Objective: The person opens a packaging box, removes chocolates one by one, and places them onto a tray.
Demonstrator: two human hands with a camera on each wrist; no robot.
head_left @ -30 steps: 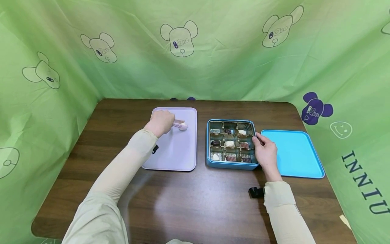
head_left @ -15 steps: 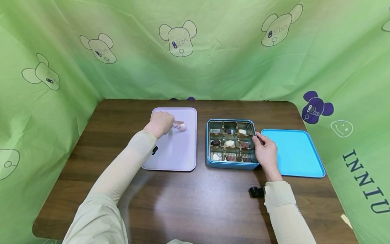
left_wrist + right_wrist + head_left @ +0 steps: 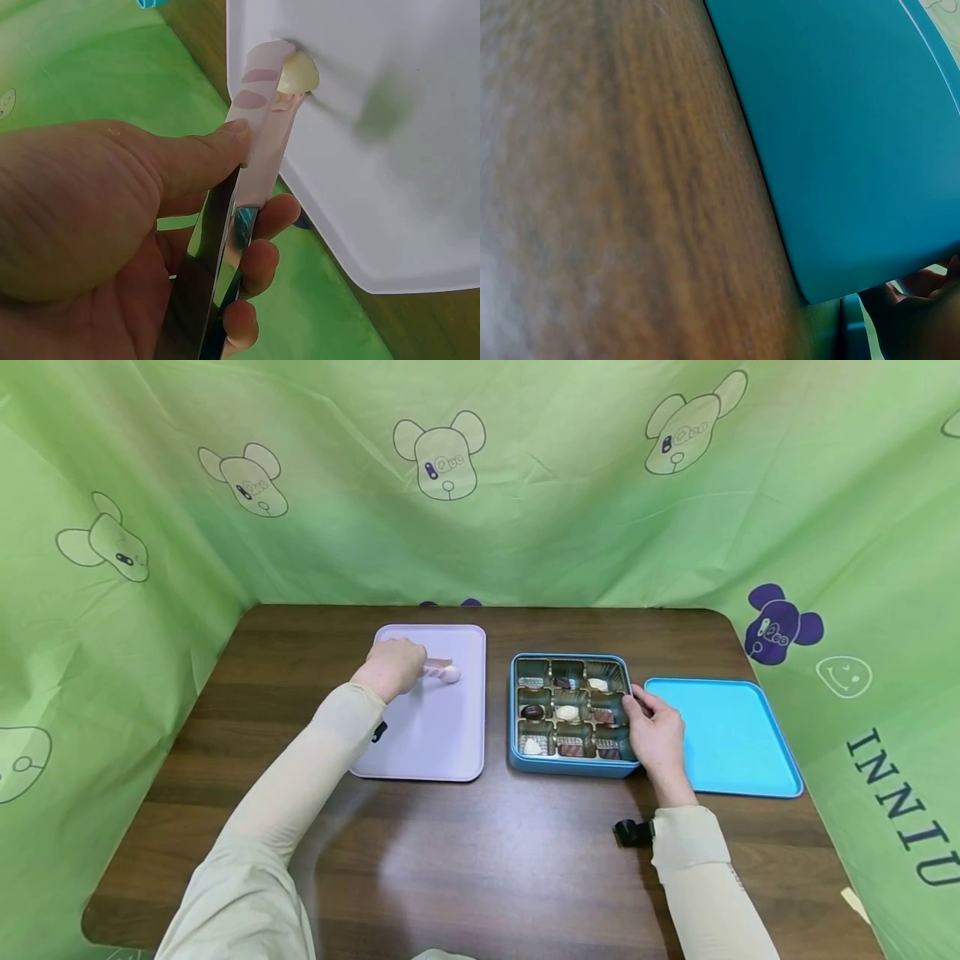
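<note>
My left hand [image 3: 393, 667] reaches over the lilac tray [image 3: 427, 752] and grips metal tongs [image 3: 259, 135] with pink-striped tips. Between those tips sits a round cream-coloured chocolate [image 3: 300, 73], close over the tray, its shadow showing beside it in the left wrist view. On the right, my right hand [image 3: 656, 739] holds the side of a blue box [image 3: 573, 767], thumb at the rim and fingers along the outer wall. A gold divided insert [image 3: 552, 727] in the box has dark, white and brown chocolates in its compartments. The box's wall [image 3: 855, 165] fills much of the right wrist view.
A bright blue lid [image 3: 735, 735] lies flat to the right of the box, on the brown wooden table [image 3: 480, 868]. Green cloth [image 3: 555, 552] printed with bear faces hangs behind and at both sides.
My left hand has drawn very slightly back and to the left with the tongs and chocolate. The right hand and box have stayed where they were.
</note>
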